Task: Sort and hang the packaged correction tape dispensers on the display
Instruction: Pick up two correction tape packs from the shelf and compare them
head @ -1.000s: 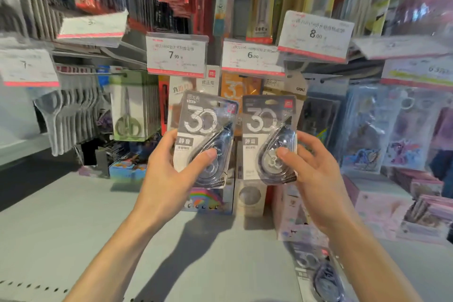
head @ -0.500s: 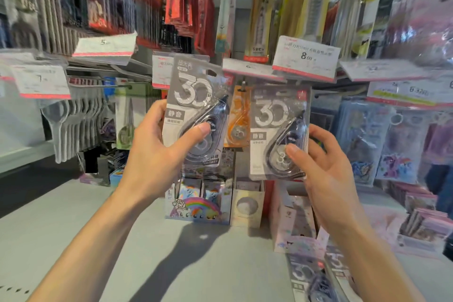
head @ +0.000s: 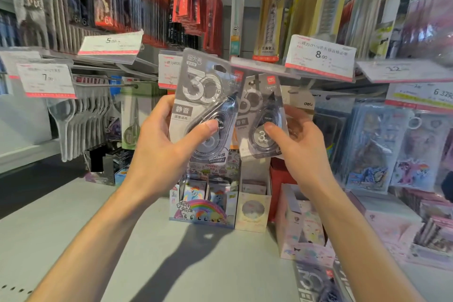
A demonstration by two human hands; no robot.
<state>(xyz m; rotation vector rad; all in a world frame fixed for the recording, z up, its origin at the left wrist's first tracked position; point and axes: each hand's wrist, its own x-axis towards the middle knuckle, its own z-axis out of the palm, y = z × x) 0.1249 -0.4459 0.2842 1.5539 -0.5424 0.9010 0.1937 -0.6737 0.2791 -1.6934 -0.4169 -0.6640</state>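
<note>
My left hand (head: 161, 147) grips a grey correction tape pack (head: 201, 91) marked 30, tilted slightly, its thumb pressed on the clear blister. My right hand (head: 301, 149) holds a second, like correction tape pack (head: 259, 105) close to its right, the top raised under a tilted price tag (head: 257, 66) at a display hook. The two packs overlap at their edges. More of these packs (head: 316, 282) lie on the shelf at the bottom right, partly behind my right forearm.
Hooks with price tags (head: 318, 56) jut toward me at head height. Scissors packs (head: 132, 117) and clear magnifiers (head: 71, 125) hang on the left. Small display boxes (head: 203, 203) and pink boxes (head: 304, 228) stand on the grey shelf (head: 73, 228) below my hands.
Both hands have lifted their packs toward the hooks and drawn them together. The right pack now sits under the tilted price tag, overlapping the left pack.
</note>
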